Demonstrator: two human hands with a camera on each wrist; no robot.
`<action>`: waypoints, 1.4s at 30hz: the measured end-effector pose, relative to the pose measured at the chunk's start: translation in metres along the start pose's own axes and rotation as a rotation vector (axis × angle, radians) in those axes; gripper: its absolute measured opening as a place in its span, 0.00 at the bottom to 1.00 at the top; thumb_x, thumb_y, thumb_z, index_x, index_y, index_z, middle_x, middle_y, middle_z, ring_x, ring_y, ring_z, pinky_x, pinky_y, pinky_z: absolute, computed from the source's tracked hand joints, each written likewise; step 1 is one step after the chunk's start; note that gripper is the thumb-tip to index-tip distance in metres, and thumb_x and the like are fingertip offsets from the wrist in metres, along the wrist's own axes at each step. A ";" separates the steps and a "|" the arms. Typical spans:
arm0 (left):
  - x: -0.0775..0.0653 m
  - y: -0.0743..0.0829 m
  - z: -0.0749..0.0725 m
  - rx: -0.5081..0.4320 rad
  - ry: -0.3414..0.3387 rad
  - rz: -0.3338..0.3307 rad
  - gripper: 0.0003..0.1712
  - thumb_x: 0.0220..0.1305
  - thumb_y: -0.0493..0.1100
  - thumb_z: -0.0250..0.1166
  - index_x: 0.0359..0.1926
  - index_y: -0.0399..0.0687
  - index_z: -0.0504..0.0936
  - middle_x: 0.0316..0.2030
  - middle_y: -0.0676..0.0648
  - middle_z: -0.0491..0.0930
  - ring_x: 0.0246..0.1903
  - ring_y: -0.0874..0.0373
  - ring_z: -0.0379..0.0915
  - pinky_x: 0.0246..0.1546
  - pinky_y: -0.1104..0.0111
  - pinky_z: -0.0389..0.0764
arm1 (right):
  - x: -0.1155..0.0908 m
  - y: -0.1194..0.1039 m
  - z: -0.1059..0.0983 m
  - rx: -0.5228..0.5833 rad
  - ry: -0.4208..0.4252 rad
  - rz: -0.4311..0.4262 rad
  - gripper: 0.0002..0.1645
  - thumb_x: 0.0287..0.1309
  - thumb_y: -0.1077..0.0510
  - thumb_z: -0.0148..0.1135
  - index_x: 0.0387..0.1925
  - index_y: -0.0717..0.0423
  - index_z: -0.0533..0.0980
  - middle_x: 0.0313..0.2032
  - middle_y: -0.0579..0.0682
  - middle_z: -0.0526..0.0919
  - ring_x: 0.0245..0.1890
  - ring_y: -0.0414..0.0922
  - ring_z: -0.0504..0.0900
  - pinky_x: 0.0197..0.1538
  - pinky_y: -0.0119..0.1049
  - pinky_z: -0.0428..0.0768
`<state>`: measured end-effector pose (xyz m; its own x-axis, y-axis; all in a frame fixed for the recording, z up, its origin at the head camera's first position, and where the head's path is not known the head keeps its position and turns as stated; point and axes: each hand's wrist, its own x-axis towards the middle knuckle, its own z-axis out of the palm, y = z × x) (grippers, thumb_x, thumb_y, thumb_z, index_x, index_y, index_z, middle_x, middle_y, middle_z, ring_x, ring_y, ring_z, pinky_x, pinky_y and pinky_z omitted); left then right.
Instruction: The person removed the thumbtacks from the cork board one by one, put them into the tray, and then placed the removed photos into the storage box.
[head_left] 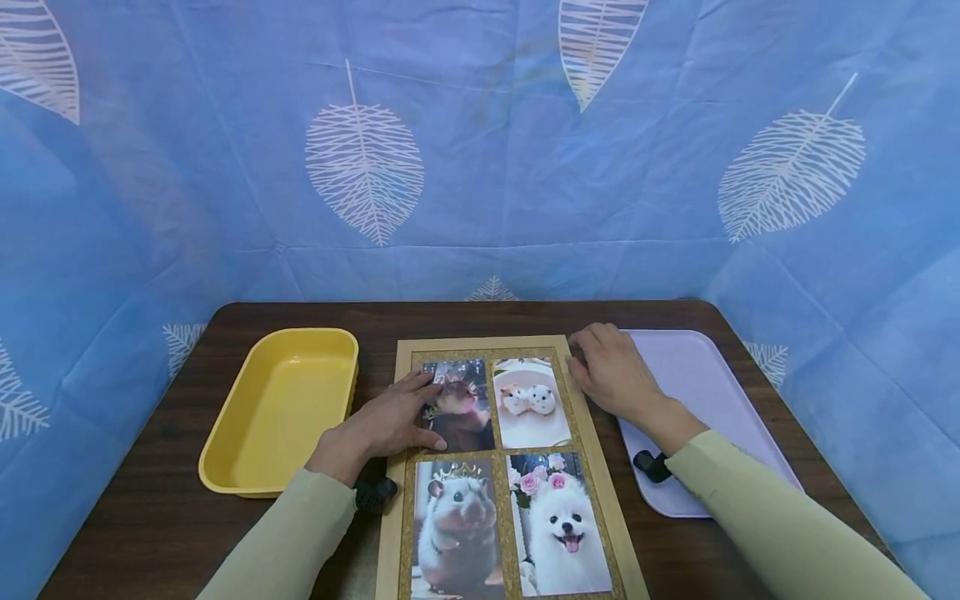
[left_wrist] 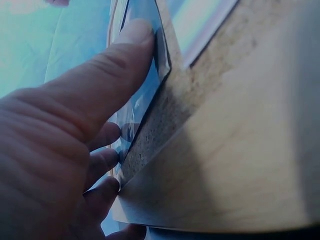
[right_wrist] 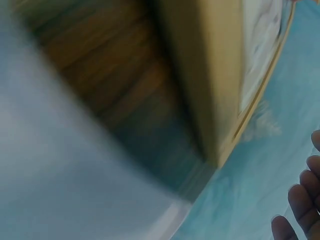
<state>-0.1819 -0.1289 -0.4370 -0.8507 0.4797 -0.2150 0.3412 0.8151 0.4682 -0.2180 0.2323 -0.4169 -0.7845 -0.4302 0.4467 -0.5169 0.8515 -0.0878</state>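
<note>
Head view: a wooden frame (head_left: 598, 467) lies on the table (head_left: 510, 317), four photos (head_left: 564, 533) apparently all placed; what is left, I cannot tell. Left hand (head_left: 393, 421), spread, rests on the upper-left photo (head_left: 468, 400); right hand (head_left: 617, 373), loosely bent, beside the top-right corner.

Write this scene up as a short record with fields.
Centre: wooden frame on a dark table
Photos: four, two by two
Left hand: touches the top-left photo
Right hand: beside the frame's top right corner
Left side: yellow tray
Right side: purple tray
Background: blue cloth, white leaf prints
</note>
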 end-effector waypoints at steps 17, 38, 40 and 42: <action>-0.005 0.004 0.006 0.061 0.056 0.010 0.52 0.65 0.62 0.73 0.80 0.43 0.64 0.82 0.39 0.54 0.84 0.41 0.40 0.79 0.38 0.53 | 0.056 -0.061 0.028 0.176 -0.161 0.048 0.16 0.75 0.56 0.61 0.56 0.61 0.80 0.52 0.59 0.82 0.55 0.58 0.80 0.64 0.61 0.76; 0.008 0.007 -0.007 0.141 0.197 -0.014 0.46 0.68 0.59 0.72 0.78 0.41 0.68 0.78 0.38 0.64 0.78 0.39 0.60 0.77 0.44 0.64 | 0.021 -0.104 0.036 0.075 -0.359 -0.148 0.31 0.70 0.39 0.67 0.61 0.57 0.79 0.56 0.54 0.81 0.58 0.53 0.79 0.62 0.57 0.78; 0.011 0.006 -0.009 0.147 0.204 -0.032 0.44 0.69 0.57 0.72 0.78 0.43 0.68 0.78 0.39 0.65 0.78 0.40 0.60 0.77 0.44 0.64 | 0.018 -0.105 0.036 0.061 -0.361 -0.168 0.33 0.70 0.37 0.66 0.62 0.56 0.79 0.57 0.53 0.81 0.58 0.53 0.79 0.62 0.56 0.79; 0.014 0.004 -0.010 0.151 0.210 -0.048 0.42 0.71 0.56 0.71 0.78 0.44 0.69 0.77 0.39 0.65 0.78 0.40 0.60 0.77 0.44 0.64 | 0.015 -0.106 0.037 0.047 -0.355 -0.189 0.35 0.69 0.34 0.65 0.63 0.56 0.78 0.57 0.53 0.82 0.58 0.52 0.80 0.62 0.55 0.79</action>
<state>-0.1966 -0.1221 -0.4290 -0.9264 0.3739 -0.0441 0.3405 0.8821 0.3256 -0.1878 0.1249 -0.4339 -0.7398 -0.6612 0.1246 -0.6716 0.7368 -0.0776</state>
